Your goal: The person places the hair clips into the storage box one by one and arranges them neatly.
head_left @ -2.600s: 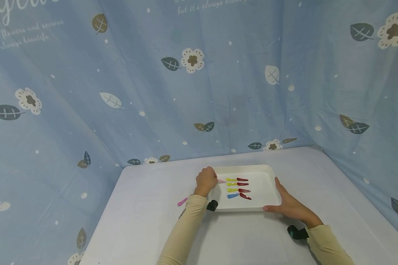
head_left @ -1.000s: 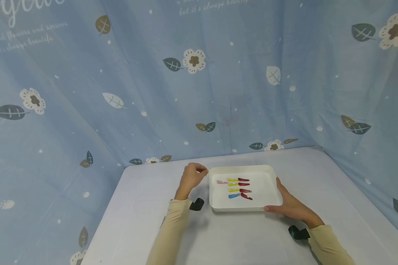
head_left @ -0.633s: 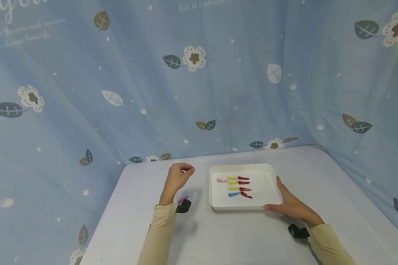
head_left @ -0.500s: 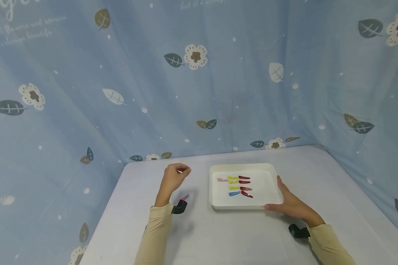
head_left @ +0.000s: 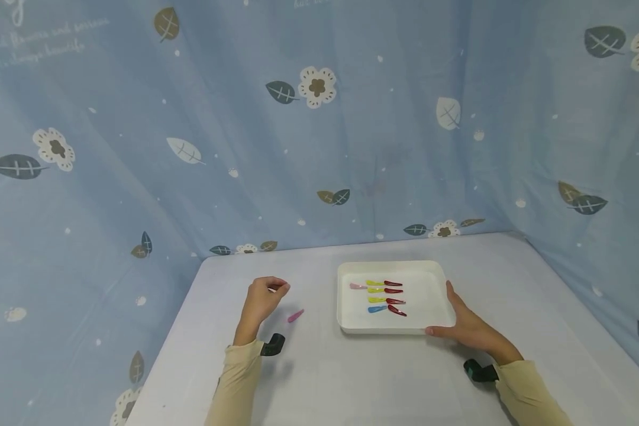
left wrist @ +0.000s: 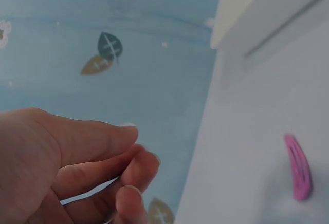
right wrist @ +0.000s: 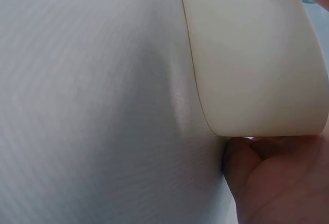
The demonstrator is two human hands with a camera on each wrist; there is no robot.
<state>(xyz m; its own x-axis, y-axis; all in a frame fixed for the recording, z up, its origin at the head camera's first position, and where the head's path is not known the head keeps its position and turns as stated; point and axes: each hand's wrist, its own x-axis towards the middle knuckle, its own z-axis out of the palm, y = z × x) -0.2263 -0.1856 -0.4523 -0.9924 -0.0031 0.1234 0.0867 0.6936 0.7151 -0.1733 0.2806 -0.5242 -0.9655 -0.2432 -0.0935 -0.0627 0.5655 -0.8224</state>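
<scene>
My left hand (head_left: 262,300) is in the air over the table's left side, fingers loosely curled. Nothing shows between thumb and fingertips in the left wrist view. Just right of it a pink hair clip (head_left: 295,316) lies on the table. My right hand (head_left: 474,327) holds the near right corner of a white tray (head_left: 426,278), thumb at the front wall and fingers along the right wall. Inside lie a pale pink clip (head_left: 358,286), a blue clip (head_left: 377,309), several yellow clips (head_left: 376,300) and several dark red clips (head_left: 393,290), roughly in rows.
White cloth covers the table (head_left: 351,378). A blue patterned curtain (head_left: 234,118) hangs along the back and both sides. A black wrist camera (head_left: 273,344) sits on the left wrist, and another black camera (head_left: 479,371) on the right.
My left hand has let go of the pale pink clip in the tray and moved left, out over the table, uncovering the pink clip there. The right hand stays at the tray's corner.
</scene>
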